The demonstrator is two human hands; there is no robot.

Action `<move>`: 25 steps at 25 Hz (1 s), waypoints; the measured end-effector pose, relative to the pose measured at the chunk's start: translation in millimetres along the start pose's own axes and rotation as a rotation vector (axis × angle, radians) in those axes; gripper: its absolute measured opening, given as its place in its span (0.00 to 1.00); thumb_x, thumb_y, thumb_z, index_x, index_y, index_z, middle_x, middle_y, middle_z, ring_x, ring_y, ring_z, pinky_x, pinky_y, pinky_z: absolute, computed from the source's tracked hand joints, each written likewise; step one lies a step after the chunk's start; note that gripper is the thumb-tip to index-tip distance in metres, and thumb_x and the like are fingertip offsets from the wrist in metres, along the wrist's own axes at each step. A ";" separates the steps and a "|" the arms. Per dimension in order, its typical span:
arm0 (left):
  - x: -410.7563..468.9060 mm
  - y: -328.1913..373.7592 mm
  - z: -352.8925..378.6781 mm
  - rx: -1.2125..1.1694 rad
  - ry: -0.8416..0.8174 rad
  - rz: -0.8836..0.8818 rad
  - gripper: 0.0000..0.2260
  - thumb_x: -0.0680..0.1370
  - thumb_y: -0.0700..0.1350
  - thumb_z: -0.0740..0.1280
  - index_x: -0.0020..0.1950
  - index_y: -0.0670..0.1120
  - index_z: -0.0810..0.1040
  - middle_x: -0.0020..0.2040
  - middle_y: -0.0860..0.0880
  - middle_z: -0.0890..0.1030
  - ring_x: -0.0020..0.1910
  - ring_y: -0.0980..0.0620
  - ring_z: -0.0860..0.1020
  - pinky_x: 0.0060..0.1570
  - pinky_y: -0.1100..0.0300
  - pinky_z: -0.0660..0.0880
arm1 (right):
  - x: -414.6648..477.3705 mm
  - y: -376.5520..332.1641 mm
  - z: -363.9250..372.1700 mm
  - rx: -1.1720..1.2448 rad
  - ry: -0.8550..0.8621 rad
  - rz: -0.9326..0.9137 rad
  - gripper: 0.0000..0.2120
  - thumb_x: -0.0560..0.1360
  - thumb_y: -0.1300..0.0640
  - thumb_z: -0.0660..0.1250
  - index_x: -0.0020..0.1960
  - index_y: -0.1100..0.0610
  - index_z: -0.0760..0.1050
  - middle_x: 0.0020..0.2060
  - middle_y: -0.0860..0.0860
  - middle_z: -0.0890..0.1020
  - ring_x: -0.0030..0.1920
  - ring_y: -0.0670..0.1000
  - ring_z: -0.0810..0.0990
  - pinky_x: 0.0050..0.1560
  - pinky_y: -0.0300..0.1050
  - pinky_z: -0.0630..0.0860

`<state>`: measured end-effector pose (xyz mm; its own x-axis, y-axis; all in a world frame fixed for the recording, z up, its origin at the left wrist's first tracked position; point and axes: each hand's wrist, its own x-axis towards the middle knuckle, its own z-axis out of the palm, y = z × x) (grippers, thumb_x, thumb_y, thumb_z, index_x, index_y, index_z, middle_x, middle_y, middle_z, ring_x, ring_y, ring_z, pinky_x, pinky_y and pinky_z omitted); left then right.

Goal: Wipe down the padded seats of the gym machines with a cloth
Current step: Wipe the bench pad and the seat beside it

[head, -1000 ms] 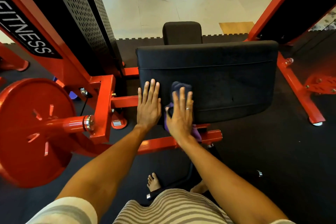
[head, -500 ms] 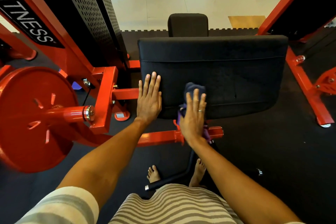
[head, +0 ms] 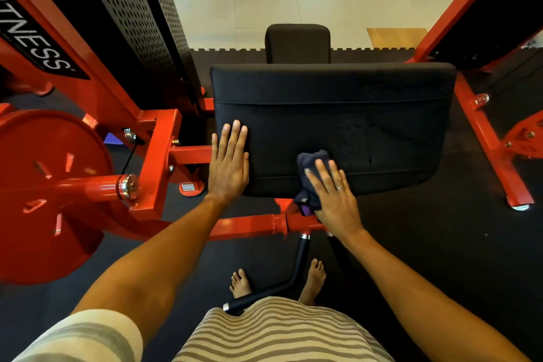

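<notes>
We press the soft, light cloth (head: 311, 161) under the straight fingers of our right hand (head: 335, 198) at the near edge of the padded seat (head: 352, 117), our left hand (head: 230, 163) flat at its left edge; held at the middle, it should not bunch.

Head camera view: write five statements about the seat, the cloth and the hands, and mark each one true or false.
1. The right hand presses the dark blue crumpled cloth on the near edge of the wide black padded seat. True.
2. The left hand grips the cloth. False: it lies flat on the seat's left end, holding nothing.
3. The round red weight plate stands on the person's right. False: it is on the left.
4. A smaller black pad stands beyond the seat. True.
5. The person wears shoes. False: the bare feet show.
</notes>
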<state>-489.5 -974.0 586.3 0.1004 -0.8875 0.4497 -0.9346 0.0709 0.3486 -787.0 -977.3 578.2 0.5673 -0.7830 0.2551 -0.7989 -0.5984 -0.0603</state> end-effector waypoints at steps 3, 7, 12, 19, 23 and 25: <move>1.6 0.6 0.1 0.021 0.015 -0.012 0.27 0.83 0.42 0.56 0.82 0.43 0.55 0.83 0.45 0.53 0.82 0.45 0.48 0.80 0.42 0.46 | 9.9 -17.4 4.7 0.073 0.078 0.139 0.36 0.78 0.54 0.69 0.82 0.56 0.58 0.82 0.57 0.54 0.82 0.64 0.49 0.80 0.62 0.55; -1.0 1.0 1.4 0.038 0.017 -0.019 0.26 0.84 0.42 0.56 0.82 0.42 0.56 0.83 0.43 0.54 0.82 0.44 0.50 0.80 0.41 0.48 | 47.1 -71.8 12.5 0.093 0.082 0.046 0.38 0.76 0.57 0.71 0.82 0.56 0.58 0.82 0.55 0.55 0.82 0.64 0.49 0.79 0.64 0.55; -2.0 -0.2 -2.0 0.046 -0.005 0.008 0.26 0.84 0.42 0.56 0.82 0.42 0.55 0.83 0.43 0.53 0.82 0.44 0.48 0.80 0.41 0.47 | 43.1 -9.9 -1.6 0.035 0.101 -0.068 0.42 0.71 0.64 0.73 0.81 0.54 0.60 0.82 0.54 0.57 0.82 0.62 0.52 0.79 0.61 0.57; 0.0 12.8 -1.3 0.044 0.012 -0.059 0.27 0.82 0.39 0.56 0.82 0.40 0.57 0.82 0.42 0.55 0.82 0.42 0.50 0.79 0.39 0.47 | 88.1 1.3 -28.9 0.226 0.221 0.425 0.42 0.72 0.66 0.74 0.81 0.55 0.60 0.83 0.53 0.53 0.82 0.61 0.47 0.78 0.63 0.61; 9.7 22.2 -7.9 0.067 0.037 -0.013 0.29 0.77 0.37 0.58 0.79 0.40 0.63 0.79 0.41 0.63 0.79 0.41 0.59 0.79 0.40 0.51 | 99.5 -41.1 -24.9 0.211 0.169 0.239 0.40 0.73 0.60 0.73 0.81 0.56 0.60 0.82 0.54 0.55 0.82 0.62 0.49 0.79 0.62 0.57; 23.1 27.0 -9.9 0.067 -0.001 0.073 0.29 0.77 0.37 0.59 0.79 0.40 0.63 0.79 0.42 0.64 0.79 0.41 0.60 0.79 0.41 0.51 | 78.1 -39.3 -16.7 0.161 0.138 0.130 0.39 0.75 0.60 0.72 0.82 0.55 0.59 0.82 0.53 0.56 0.82 0.61 0.50 0.79 0.61 0.58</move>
<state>-509.0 -988.2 614.3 0.0304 -0.8817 0.4709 -0.9600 0.1054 0.2593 -714.6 -1012.1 616.6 0.4204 -0.8312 0.3639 -0.8151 -0.5222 -0.2510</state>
